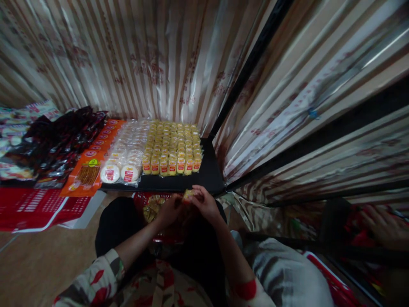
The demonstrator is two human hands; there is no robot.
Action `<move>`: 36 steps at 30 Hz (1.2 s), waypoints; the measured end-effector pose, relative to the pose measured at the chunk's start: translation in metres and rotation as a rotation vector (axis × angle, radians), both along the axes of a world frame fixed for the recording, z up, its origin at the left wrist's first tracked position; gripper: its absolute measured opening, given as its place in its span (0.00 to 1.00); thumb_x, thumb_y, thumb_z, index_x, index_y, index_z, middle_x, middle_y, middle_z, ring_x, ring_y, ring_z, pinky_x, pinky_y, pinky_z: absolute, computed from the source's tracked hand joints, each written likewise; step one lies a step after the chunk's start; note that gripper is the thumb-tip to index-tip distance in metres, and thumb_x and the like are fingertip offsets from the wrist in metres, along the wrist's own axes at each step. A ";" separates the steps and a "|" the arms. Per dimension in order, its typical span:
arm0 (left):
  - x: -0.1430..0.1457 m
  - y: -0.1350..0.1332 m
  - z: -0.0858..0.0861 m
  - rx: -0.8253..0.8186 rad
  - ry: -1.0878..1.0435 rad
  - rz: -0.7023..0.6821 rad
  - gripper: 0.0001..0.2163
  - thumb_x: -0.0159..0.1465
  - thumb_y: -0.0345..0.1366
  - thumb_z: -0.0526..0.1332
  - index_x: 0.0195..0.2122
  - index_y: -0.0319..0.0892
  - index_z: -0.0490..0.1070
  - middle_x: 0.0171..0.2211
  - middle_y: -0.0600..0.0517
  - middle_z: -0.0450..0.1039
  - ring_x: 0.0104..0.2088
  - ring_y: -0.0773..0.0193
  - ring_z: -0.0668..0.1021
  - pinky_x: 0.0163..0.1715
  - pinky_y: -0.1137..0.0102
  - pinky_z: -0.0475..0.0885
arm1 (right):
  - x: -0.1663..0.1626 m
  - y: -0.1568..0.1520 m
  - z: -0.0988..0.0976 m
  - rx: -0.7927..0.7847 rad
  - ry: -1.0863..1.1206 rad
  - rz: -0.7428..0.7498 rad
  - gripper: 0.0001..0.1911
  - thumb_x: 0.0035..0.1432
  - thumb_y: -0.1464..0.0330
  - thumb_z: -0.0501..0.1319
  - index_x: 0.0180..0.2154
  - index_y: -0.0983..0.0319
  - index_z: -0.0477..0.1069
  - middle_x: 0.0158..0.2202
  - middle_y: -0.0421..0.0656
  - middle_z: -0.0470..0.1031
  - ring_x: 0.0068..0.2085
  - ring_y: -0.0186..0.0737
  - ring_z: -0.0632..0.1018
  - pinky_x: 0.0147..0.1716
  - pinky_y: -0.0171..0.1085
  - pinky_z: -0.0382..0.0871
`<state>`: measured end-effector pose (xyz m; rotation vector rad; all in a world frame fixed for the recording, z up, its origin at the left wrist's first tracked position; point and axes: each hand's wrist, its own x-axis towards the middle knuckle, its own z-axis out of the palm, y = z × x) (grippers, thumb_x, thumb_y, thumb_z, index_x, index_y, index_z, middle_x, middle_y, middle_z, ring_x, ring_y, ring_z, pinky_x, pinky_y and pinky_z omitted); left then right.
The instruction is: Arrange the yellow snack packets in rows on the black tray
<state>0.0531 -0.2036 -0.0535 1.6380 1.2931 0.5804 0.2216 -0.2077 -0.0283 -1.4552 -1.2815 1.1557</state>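
A small yellow snack pack (188, 194) in clear wrapping is held up between my two hands, just in front of the shelf edge. My right hand (206, 205) grips it from the right with thumb and fingers. The fingertips of my left hand (170, 209) are closed at its left side, partly in shadow. Below my hands, a red basket (166, 239) sits between my knees, with loose yellow packs (152, 208) in it. Rows of matching yellow packs (172, 147) stand on the black shelf (212, 166) ahead, labels facing me.
Left of the rows lie round white packs (129, 174), an orange bag (83, 179) and dark packets (64, 136). A red basket (38, 209) stands at left. Black frame bars (246, 70) cross before a striped curtain (153, 51). Another person's knee (287, 273) and hand (383, 226) are at right.
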 end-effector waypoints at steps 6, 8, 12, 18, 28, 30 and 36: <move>0.024 0.013 0.024 0.075 -0.082 0.052 0.04 0.60 0.36 0.55 0.34 0.42 0.64 0.32 0.54 0.73 0.33 0.67 0.74 0.35 0.73 0.68 | 0.007 -0.001 0.007 0.048 0.135 -0.157 0.16 0.47 0.62 0.64 0.39 0.59 0.68 0.36 0.43 0.75 0.38 0.39 0.77 0.41 0.39 0.72; 0.030 0.019 0.031 0.100 -0.109 0.038 0.05 0.59 0.36 0.55 0.34 0.42 0.65 0.31 0.54 0.73 0.30 0.68 0.74 0.33 0.74 0.67 | 0.008 0.001 0.008 0.071 0.146 -0.191 0.16 0.47 0.61 0.64 0.39 0.59 0.68 0.36 0.43 0.75 0.39 0.39 0.76 0.41 0.39 0.72; 0.040 0.048 0.053 0.106 -0.082 -0.057 0.07 0.59 0.37 0.55 0.36 0.41 0.68 0.32 0.54 0.74 0.25 0.70 0.71 0.29 0.74 0.67 | 0.014 0.017 0.016 0.145 0.129 -0.244 0.18 0.48 0.62 0.63 0.43 0.59 0.67 0.40 0.44 0.75 0.41 0.39 0.76 0.43 0.39 0.71; 0.065 0.128 0.090 0.237 -0.127 -0.077 0.11 0.58 0.29 0.55 0.42 0.40 0.69 0.36 0.51 0.74 0.36 0.67 0.75 0.40 0.71 0.70 | 0.037 0.087 0.045 0.333 0.061 -0.334 0.18 0.51 0.63 0.60 0.45 0.60 0.68 0.41 0.45 0.75 0.41 0.40 0.76 0.45 0.40 0.69; 0.108 0.245 0.106 0.475 0.086 -0.099 0.21 0.57 0.23 0.51 0.51 0.42 0.65 0.48 0.49 0.72 0.49 0.62 0.73 0.53 0.64 0.65 | 0.075 0.229 0.038 0.429 -0.238 -0.502 0.17 0.53 0.68 0.55 0.46 0.62 0.69 0.41 0.45 0.76 0.41 0.42 0.76 0.44 0.41 0.68; 0.109 0.255 0.104 0.615 0.245 -0.168 0.18 0.59 0.26 0.51 0.51 0.40 0.66 0.51 0.47 0.70 0.54 0.61 0.69 0.58 0.62 0.60 | 0.076 0.245 0.027 0.426 -0.282 -0.521 0.17 0.54 0.69 0.54 0.46 0.61 0.69 0.41 0.46 0.76 0.42 0.41 0.76 0.45 0.41 0.68; 0.113 0.264 0.092 0.709 0.506 -0.242 0.17 0.64 0.33 0.48 0.53 0.38 0.64 0.56 0.46 0.64 0.61 0.54 0.57 0.59 0.52 0.54 | 0.078 0.277 -0.003 0.417 -0.398 -0.553 0.17 0.53 0.70 0.55 0.46 0.62 0.70 0.43 0.48 0.76 0.43 0.41 0.75 0.45 0.40 0.67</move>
